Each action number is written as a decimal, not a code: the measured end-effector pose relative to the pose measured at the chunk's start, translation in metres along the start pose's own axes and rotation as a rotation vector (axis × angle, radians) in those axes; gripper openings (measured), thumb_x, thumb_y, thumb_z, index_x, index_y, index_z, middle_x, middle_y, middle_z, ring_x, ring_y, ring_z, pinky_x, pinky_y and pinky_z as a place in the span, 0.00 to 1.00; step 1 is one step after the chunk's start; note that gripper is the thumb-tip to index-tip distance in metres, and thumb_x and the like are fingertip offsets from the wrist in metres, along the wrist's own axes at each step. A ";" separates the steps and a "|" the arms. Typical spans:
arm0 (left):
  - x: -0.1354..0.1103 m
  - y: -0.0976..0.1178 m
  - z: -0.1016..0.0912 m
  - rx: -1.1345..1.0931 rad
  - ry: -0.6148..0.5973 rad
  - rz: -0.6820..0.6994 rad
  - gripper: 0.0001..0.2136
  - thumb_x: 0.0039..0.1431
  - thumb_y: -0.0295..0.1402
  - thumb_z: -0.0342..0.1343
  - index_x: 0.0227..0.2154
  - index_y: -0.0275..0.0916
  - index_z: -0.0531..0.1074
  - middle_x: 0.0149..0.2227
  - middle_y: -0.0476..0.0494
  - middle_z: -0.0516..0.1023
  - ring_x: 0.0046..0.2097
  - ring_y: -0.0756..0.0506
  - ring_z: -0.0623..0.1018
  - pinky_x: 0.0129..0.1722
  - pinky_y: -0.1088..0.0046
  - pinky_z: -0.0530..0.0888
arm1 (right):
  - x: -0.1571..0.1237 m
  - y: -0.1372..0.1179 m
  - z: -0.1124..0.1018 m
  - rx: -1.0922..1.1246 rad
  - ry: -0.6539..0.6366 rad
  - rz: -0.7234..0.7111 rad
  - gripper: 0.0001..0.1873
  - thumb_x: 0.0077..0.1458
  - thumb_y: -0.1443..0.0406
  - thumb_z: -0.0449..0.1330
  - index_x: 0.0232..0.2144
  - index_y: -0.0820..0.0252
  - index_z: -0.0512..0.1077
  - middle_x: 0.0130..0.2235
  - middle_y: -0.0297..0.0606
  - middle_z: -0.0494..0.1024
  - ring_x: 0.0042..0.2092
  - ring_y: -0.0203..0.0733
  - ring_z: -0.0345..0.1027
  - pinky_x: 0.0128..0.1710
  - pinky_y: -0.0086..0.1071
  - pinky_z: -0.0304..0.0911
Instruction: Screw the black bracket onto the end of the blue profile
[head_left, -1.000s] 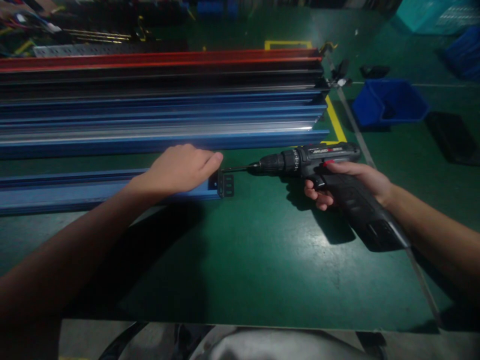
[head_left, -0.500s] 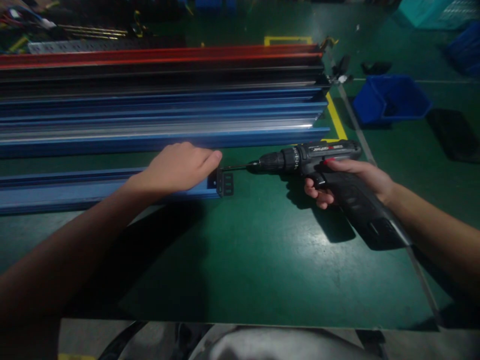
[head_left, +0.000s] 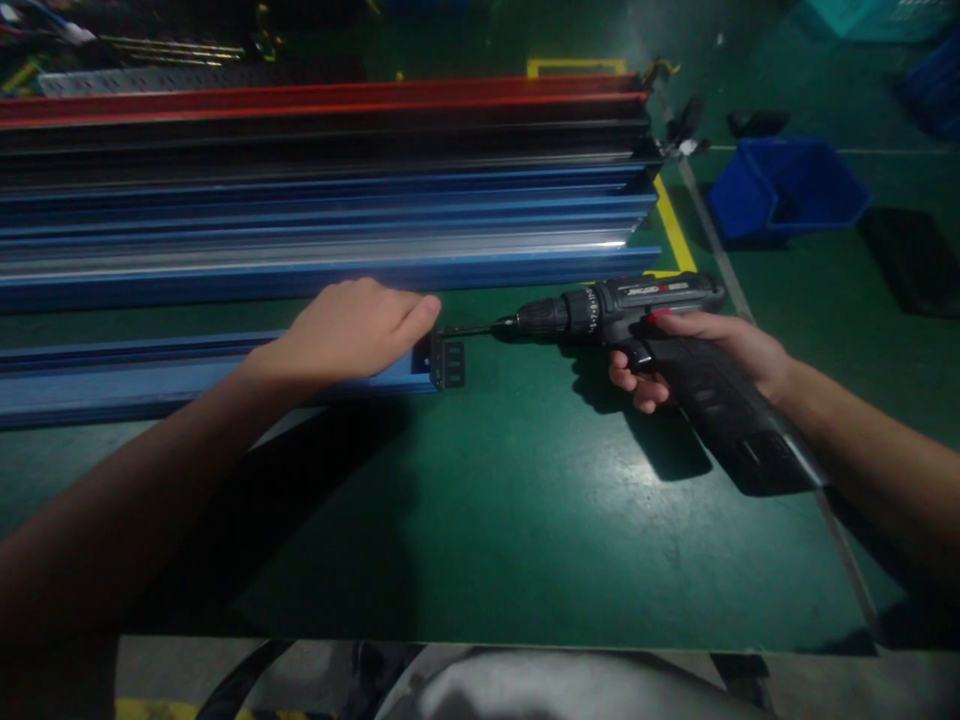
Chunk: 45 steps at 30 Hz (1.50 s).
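Note:
My right hand [head_left: 697, 350] is wrapped round the handle of a black cordless drill [head_left: 637, 305], which points left. Its long thin bit [head_left: 472, 329] reaches the black slotted end bracket [head_left: 450, 363] at the right end of a blue metal profile [head_left: 187, 378]. Over that end, my left hand [head_left: 360, 325] is closed on the profile from above, with the thumb lying near the bit's tip. The fingers of the left hand are mostly hidden behind its back, and the exact contact of the tip is hard to see.
Behind lie several long profiles, blue [head_left: 337, 235], black and red [head_left: 337, 100]. A blue plastic bin [head_left: 787, 190] stands at the right, with a dark flat object [head_left: 911, 260] beside it. The green table [head_left: 525, 540] ends at a near edge close to my body.
The view has shifted very slightly. Both hands, the drill and the blue profile keep nearly the same positions relative to each other.

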<state>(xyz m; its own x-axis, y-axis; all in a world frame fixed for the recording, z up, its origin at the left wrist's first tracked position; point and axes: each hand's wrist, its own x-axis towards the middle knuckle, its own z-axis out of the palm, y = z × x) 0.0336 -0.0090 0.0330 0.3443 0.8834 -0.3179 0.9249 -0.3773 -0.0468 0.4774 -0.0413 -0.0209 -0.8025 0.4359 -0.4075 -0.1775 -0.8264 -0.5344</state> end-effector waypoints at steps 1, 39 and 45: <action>0.000 0.000 0.000 -0.005 -0.002 -0.003 0.39 0.88 0.52 0.34 0.55 0.41 0.94 0.55 0.23 0.96 0.55 0.21 0.93 0.55 0.45 0.84 | 0.000 0.000 0.001 0.003 0.010 -0.003 0.23 0.86 0.52 0.74 0.61 0.69 0.89 0.54 0.51 0.95 0.48 0.45 0.91 0.56 0.38 0.90; -0.001 -0.001 0.000 0.002 -0.002 0.019 0.39 0.88 0.52 0.32 0.53 0.43 0.93 0.55 0.24 0.96 0.55 0.22 0.94 0.53 0.47 0.84 | -0.001 0.000 -0.001 0.003 -0.010 0.006 0.24 0.86 0.52 0.74 0.62 0.70 0.88 0.54 0.53 0.94 0.49 0.46 0.90 0.58 0.38 0.90; -0.002 0.002 -0.002 -0.003 -0.009 0.009 0.40 0.87 0.51 0.32 0.54 0.42 0.93 0.55 0.23 0.96 0.56 0.20 0.93 0.55 0.44 0.84 | -0.001 0.001 -0.004 -0.011 -0.014 0.000 0.23 0.87 0.50 0.72 0.62 0.66 0.89 0.54 0.50 0.94 0.48 0.45 0.90 0.57 0.38 0.90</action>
<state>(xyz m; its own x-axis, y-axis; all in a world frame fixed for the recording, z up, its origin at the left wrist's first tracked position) 0.0350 -0.0107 0.0355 0.3511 0.8776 -0.3265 0.9222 -0.3844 -0.0415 0.4803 -0.0408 -0.0239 -0.8103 0.4305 -0.3975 -0.1712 -0.8227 -0.5420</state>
